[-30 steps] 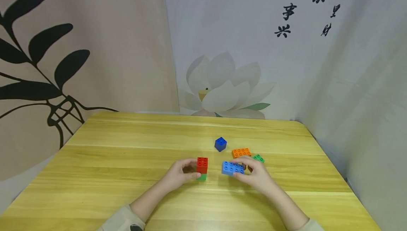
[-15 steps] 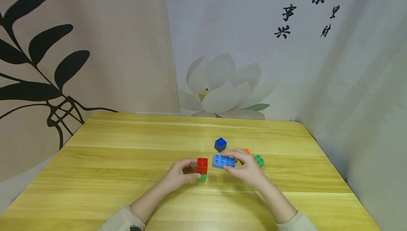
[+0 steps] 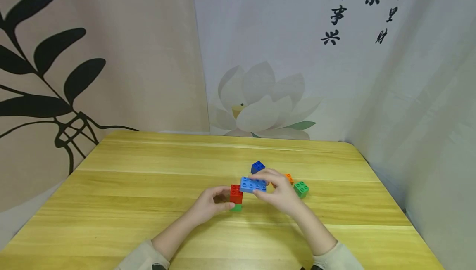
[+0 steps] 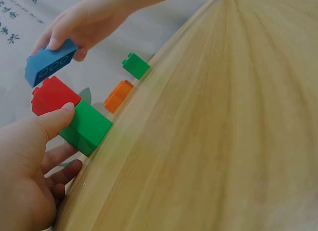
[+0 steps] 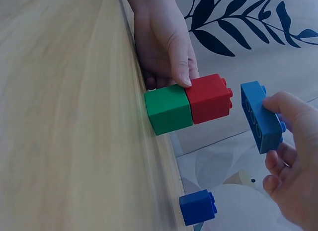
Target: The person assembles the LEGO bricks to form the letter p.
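A red building block (image 3: 236,194) sits on top of a green block (image 4: 86,127), making a two-high stack upright on the table. My left hand (image 3: 212,204) grips this stack from the left, its thumb across the seam between the two blocks. Between thumb and fingers, my right hand (image 3: 277,191) pinches a long light-blue block (image 3: 253,184), studs up. In the right wrist view the light-blue block (image 5: 262,116) hangs just above the studs of the red block (image 5: 209,98), with a narrow gap between them.
Behind the right hand stand a dark blue block (image 3: 257,166), a partly hidden orange block (image 3: 289,178) and a second green block (image 3: 301,189). The wooden table (image 3: 148,171) reaches back to a printed curtain (image 3: 275,55).
My right hand has carried the light-blue block leftward and up, from beside the stack to over its right part. The left hand and the stack have stayed put.
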`<control>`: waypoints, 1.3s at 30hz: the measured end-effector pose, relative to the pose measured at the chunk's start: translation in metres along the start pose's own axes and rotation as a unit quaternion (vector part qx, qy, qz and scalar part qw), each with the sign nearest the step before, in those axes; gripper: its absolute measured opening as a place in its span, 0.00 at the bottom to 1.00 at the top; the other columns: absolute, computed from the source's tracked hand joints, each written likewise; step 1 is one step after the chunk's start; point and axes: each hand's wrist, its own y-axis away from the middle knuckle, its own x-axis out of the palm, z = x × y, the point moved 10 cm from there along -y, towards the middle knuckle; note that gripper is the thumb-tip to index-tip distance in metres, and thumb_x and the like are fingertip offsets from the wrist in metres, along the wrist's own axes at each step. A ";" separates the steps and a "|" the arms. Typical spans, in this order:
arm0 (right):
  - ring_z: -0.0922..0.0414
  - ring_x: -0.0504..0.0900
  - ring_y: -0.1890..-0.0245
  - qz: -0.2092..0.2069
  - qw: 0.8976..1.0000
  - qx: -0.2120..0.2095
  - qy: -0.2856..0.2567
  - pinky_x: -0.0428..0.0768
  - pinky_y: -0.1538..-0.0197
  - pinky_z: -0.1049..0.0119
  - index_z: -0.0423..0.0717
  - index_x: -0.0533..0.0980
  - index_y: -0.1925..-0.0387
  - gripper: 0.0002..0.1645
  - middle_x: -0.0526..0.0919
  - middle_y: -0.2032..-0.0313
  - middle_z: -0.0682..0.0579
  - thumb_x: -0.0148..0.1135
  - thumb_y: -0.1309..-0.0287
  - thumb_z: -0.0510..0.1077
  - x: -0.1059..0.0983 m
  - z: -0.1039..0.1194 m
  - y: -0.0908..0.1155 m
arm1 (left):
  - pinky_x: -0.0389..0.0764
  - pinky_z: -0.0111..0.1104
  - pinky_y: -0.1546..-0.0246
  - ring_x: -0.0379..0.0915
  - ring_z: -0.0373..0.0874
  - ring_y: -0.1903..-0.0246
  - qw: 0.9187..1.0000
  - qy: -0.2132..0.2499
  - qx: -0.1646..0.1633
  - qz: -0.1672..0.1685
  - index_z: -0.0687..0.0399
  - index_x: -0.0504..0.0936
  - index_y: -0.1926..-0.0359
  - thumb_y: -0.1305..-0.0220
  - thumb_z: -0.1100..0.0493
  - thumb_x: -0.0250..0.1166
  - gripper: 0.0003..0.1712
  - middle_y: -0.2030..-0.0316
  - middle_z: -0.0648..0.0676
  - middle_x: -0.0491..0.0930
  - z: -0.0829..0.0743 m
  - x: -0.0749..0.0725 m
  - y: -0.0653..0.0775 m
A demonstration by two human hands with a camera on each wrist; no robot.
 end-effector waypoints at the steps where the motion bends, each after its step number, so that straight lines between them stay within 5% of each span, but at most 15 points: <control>1: 0.53 0.72 0.60 0.001 1.000 -0.001 -0.001 0.71 0.61 0.63 0.42 0.81 0.51 0.19 0.80 0.54 0.49 0.68 0.47 0.34 0.001 0.000 -0.001 | 0.74 0.37 0.59 0.73 0.46 0.60 1.000 0.001 -0.001 0.001 0.52 0.80 0.47 0.41 0.55 0.69 0.21 0.59 0.46 0.82 0.000 0.000 0.000; 16: 0.55 0.71 0.55 0.025 1.000 0.001 -0.003 0.71 0.58 0.61 0.43 0.82 0.52 0.18 0.79 0.53 0.51 0.68 0.46 0.34 0.018 0.005 -0.010 | 0.74 0.36 0.59 0.74 0.46 0.60 1.000 0.005 0.005 -0.006 0.56 0.80 0.48 0.41 0.59 0.69 0.20 0.58 0.50 0.82 -0.003 -0.003 0.002; 25: 0.52 0.73 0.53 0.037 0.999 -0.008 -0.009 0.75 0.53 0.54 0.46 0.82 0.51 0.19 0.79 0.54 0.52 0.68 0.46 0.34 0.030 -0.015 -0.015 | 0.73 0.38 0.61 0.73 0.51 0.61 1.000 0.014 0.007 -0.001 0.65 0.78 0.47 0.40 0.64 0.68 0.20 0.59 0.57 0.82 -0.029 -0.004 0.008; 32: 0.57 0.72 0.53 0.054 0.998 -0.025 0.016 0.77 0.57 0.57 0.57 0.82 0.49 0.19 0.77 0.54 0.61 0.68 0.44 0.42 0.036 -0.033 -0.016 | 0.73 0.37 0.60 0.73 0.46 0.60 1.000 0.012 0.006 0.004 0.56 0.80 0.47 0.41 0.56 0.69 0.21 0.58 0.49 0.82 -0.002 -0.001 0.001; 39: 0.58 0.71 0.58 0.069 0.996 -0.048 0.035 0.77 0.62 0.54 0.58 0.81 0.47 0.19 0.75 0.58 0.64 0.66 0.42 0.43 0.037 -0.028 -0.016 | 0.74 0.37 0.59 0.73 0.46 0.60 1.000 0.012 0.004 0.007 0.54 0.80 0.47 0.40 0.55 0.69 0.21 0.58 0.48 0.82 0.001 0.000 0.000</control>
